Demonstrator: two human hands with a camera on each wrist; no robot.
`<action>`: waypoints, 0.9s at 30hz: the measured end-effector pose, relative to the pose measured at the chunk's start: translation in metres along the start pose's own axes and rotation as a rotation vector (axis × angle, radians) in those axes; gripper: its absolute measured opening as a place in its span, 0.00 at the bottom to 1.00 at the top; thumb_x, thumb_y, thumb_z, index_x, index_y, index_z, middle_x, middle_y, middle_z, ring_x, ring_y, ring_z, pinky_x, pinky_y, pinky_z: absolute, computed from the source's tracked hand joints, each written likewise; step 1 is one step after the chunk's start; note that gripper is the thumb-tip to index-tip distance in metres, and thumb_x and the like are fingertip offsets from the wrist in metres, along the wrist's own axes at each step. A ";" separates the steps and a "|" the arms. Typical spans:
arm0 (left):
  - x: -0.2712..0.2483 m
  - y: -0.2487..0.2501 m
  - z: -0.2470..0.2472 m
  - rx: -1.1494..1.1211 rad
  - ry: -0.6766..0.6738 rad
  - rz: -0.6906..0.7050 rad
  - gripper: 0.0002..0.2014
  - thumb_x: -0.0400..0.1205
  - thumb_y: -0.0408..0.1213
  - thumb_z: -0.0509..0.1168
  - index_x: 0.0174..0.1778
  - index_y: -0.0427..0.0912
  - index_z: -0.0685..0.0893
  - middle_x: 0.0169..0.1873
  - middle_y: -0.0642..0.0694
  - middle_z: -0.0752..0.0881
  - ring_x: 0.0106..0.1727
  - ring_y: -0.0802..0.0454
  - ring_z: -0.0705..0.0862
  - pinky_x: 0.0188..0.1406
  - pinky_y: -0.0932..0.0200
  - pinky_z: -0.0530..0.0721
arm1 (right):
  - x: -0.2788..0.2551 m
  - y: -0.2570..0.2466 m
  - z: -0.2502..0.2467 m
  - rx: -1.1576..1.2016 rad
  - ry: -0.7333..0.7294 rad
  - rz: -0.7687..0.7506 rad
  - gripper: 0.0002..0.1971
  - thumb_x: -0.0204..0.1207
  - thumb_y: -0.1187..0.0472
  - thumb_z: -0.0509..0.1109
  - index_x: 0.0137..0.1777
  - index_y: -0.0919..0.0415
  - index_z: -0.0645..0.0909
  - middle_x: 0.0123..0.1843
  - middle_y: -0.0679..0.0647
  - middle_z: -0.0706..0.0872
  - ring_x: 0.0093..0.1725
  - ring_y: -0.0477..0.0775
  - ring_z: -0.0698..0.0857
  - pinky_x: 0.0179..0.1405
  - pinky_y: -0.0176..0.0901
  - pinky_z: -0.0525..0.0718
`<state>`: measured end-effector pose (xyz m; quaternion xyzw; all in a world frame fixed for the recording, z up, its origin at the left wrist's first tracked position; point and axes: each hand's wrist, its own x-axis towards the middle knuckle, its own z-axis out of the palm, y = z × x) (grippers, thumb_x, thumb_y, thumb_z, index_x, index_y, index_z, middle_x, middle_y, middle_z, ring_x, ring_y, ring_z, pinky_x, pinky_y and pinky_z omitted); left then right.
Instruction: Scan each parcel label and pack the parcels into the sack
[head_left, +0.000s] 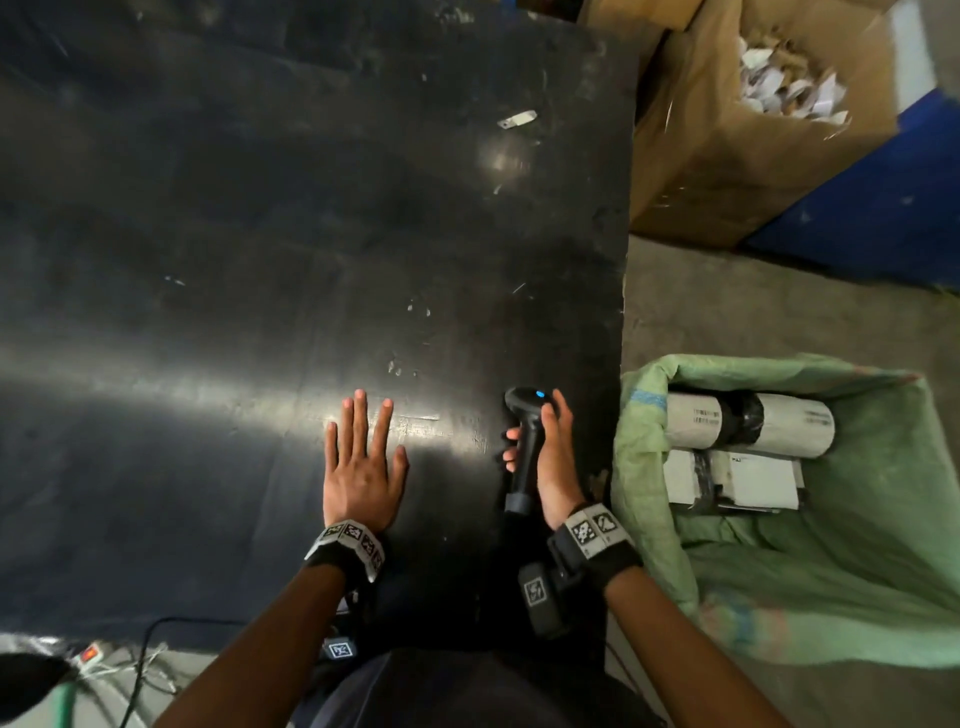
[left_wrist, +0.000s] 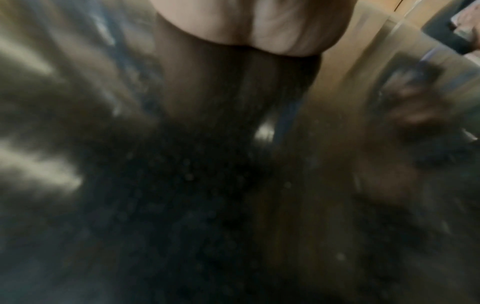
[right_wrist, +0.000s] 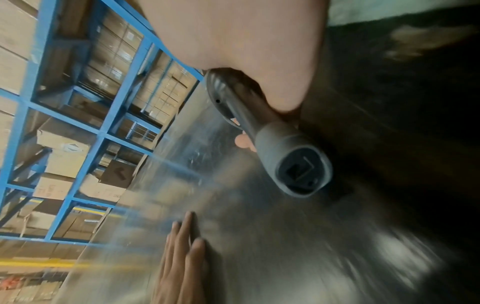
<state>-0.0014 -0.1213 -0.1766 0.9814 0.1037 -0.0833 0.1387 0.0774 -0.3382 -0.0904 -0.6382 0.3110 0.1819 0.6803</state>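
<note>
My left hand (head_left: 363, 457) lies flat on the black table (head_left: 260, 234), fingers straight and spread; the right wrist view shows this left hand (right_wrist: 182, 259) from the side. My right hand (head_left: 545, 447) grips a black barcode scanner (head_left: 524, 447) by its handle near the table's right edge, a blue light lit on its head. The same scanner (right_wrist: 275, 144) appears close up in the right wrist view. Right of the table, an open green sack (head_left: 831, 519) holds a rolled white parcel (head_left: 748, 423) with black tape and a flat white parcel (head_left: 737, 480) below it. The left wrist view is blurred.
A large open cardboard box (head_left: 737, 140) with paper scraps stands on the floor at the far right, a blue surface (head_left: 883, 218) beside it. A small paper scrap (head_left: 516, 120) lies on the table. Cables (head_left: 140, 670) trail below the near table edge. Blue racks (right_wrist: 78, 123) hold cartons.
</note>
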 end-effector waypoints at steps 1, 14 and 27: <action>0.000 0.000 0.000 -0.001 -0.007 -0.005 0.33 0.88 0.52 0.45 0.90 0.48 0.48 0.90 0.41 0.43 0.91 0.43 0.43 0.88 0.37 0.52 | 0.008 -0.012 0.004 -0.004 0.001 -0.015 0.20 0.88 0.51 0.52 0.79 0.41 0.60 0.37 0.60 0.83 0.22 0.52 0.78 0.20 0.38 0.77; 0.006 -0.001 0.000 0.018 -0.034 -0.027 0.35 0.87 0.54 0.47 0.90 0.51 0.46 0.90 0.43 0.40 0.91 0.44 0.40 0.89 0.39 0.50 | 0.162 -0.131 0.065 -0.042 0.039 -0.065 0.25 0.86 0.46 0.54 0.82 0.45 0.58 0.38 0.62 0.83 0.24 0.56 0.79 0.21 0.40 0.78; 0.005 -0.002 -0.009 0.014 -0.027 0.010 0.33 0.88 0.55 0.44 0.90 0.50 0.51 0.90 0.41 0.46 0.91 0.43 0.45 0.88 0.41 0.49 | 0.125 -0.106 0.040 -0.569 0.112 -0.198 0.31 0.86 0.46 0.56 0.85 0.62 0.61 0.82 0.64 0.70 0.81 0.65 0.70 0.77 0.50 0.65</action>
